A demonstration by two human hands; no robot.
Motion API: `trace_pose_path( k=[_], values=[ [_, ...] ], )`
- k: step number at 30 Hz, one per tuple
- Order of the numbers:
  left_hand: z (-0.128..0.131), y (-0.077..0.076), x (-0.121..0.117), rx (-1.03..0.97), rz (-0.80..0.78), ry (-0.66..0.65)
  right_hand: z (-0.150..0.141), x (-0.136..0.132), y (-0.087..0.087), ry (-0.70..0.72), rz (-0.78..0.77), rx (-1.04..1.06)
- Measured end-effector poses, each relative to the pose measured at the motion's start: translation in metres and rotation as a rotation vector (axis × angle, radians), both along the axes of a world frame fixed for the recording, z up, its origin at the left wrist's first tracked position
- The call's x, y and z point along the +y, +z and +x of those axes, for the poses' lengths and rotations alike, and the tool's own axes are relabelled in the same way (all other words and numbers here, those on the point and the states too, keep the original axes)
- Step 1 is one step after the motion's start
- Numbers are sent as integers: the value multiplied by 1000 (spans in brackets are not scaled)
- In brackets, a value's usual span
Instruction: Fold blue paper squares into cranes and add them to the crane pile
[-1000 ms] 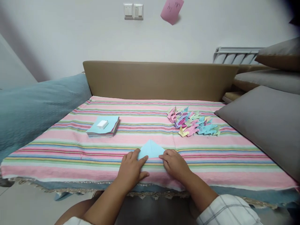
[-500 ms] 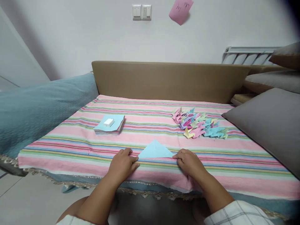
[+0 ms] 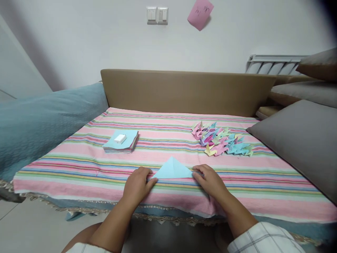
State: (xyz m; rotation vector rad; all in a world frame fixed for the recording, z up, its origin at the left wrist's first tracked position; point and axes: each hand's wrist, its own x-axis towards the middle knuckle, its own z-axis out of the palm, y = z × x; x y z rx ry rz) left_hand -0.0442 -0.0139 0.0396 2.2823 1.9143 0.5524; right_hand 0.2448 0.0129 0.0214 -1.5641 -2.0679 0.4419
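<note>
A light blue sheet of origami paper (image 3: 172, 169), folded into a triangle, lies on the striped cloth with its peak pointing away from me. A faint crease runs down its middle. My left hand (image 3: 137, 184) grips the left corner, thumb on top in front and fingers behind. At the opposite corner, my right hand (image 3: 212, 180) has thumb and forefinger closed on the paper's edge. Farther left sits a stack of square paper (image 3: 119, 144) with a small white block (image 3: 120, 138) on top. Beyond my right hand lie several colourful folded paper cranes (image 3: 221, 140) in a cluster.
The striped cloth (image 3: 79, 168) covers a sofa seat with a brown backrest (image 3: 184, 92). A blue-covered armrest (image 3: 52, 116) stands at the left, grey cushions (image 3: 297, 130) at the right. On the wall are light switches (image 3: 157, 15) and a pink note (image 3: 200, 14).
My left thumb has moved up onto the triangle's left corner. My right thumb and forefinger have shifted slightly at the right corner. The view has moved a little; stack and cranes stay put.
</note>
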Motion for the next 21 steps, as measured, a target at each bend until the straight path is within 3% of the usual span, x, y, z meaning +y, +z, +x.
trace_pose_path(
  k=[7, 13, 21],
  values=[
    [9, -13, 7, 26, 26, -34, -9, 0, -3, 17, -40, 6],
    [13, -13, 9, -101, 46, -23, -9, 2, -6, 24, -4, 79],
    [10, -14, 6, -33, 27, -111, -3, 1, -16, 169, 62, -1]
  ],
)
